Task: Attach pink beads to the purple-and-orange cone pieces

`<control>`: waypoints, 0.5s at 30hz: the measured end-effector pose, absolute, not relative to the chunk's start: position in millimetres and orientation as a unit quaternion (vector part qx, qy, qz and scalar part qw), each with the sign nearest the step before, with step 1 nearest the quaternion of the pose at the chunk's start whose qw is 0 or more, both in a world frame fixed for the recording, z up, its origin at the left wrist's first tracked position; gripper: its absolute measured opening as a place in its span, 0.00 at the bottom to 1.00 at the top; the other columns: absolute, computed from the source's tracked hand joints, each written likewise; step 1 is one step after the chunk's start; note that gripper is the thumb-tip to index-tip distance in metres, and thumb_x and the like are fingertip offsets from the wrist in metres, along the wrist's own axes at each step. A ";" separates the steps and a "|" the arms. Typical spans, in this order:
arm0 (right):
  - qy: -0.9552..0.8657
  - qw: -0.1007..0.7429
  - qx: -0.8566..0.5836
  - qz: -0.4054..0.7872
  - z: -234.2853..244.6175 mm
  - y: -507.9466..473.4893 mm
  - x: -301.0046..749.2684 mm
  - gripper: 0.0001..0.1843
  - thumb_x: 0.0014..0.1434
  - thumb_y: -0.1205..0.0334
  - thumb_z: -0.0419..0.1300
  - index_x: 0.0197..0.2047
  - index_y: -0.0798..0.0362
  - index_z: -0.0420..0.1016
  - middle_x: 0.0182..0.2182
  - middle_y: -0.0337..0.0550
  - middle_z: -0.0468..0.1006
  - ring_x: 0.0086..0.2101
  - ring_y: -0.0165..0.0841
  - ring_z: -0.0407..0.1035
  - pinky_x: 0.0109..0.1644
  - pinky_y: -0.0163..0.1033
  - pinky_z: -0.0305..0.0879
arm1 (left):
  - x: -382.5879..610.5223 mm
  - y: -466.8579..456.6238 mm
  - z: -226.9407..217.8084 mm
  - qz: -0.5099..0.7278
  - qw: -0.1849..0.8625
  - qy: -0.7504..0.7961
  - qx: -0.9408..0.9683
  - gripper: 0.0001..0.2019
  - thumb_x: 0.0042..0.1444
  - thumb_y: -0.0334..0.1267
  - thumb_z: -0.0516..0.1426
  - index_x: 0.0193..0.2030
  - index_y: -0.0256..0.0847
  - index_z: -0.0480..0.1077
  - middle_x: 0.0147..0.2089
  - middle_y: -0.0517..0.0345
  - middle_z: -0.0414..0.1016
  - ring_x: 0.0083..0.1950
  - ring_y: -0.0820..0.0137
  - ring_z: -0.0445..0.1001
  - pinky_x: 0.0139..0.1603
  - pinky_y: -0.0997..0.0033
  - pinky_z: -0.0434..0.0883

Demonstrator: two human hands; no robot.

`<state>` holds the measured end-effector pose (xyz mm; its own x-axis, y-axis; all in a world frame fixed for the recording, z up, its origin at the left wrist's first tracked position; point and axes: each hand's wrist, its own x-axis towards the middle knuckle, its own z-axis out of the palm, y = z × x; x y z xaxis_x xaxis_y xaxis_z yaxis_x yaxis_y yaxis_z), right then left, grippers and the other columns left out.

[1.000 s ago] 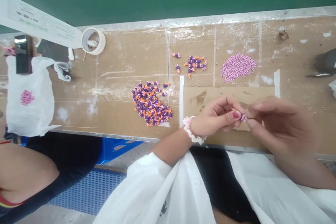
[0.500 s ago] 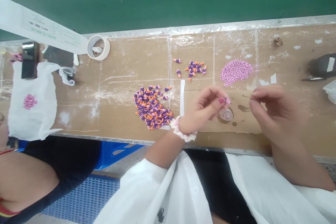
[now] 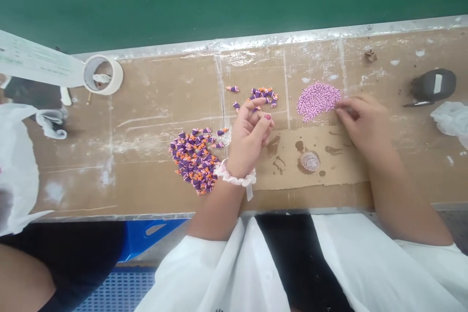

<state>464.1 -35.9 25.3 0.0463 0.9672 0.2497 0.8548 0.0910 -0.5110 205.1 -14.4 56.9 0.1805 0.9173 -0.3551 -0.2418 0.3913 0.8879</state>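
Note:
My left hand, with a white scrunchie on its wrist, reaches beside a small group of purple-and-orange clay figures. Its index finger and thumb are apart, and nothing shows between them. At the right edge of a pile of tiny pink pieces is my right hand, thumb and index finger brought close together. Whatever is at those fingertips is too small to make out. Between the hands, a small round clear dish rests on a cardboard strip with dark wet spots.
A larger heap of purple-and-orange figures lies left of my left wrist. Farther left are a tape roll, a paper sheet and a white plastic bag. A dark rounded object and a crumpled clear bag lie at the right.
My left hand has moved left and up toward the small group of figures, and its thumb and index finger have parted. My right hand has moved up to the pink pile. The view has shifted.

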 end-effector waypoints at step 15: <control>-0.702 0.327 -0.626 0.096 17.0 -32.8 454.8 0.03 0.61 0.65 0.56 0.36 0.48 0.66 0.38 0.47 0.68 0.41 0.42 0.67 0.45 0.52 0.68 | 213.0 -30.8 61.4 0.379 0.701 0.439 0.415 0.09 0.55 0.41 0.62 0.40 0.40 0.71 0.28 0.63 0.70 0.23 0.82 0.61 0.23 0.79 0.60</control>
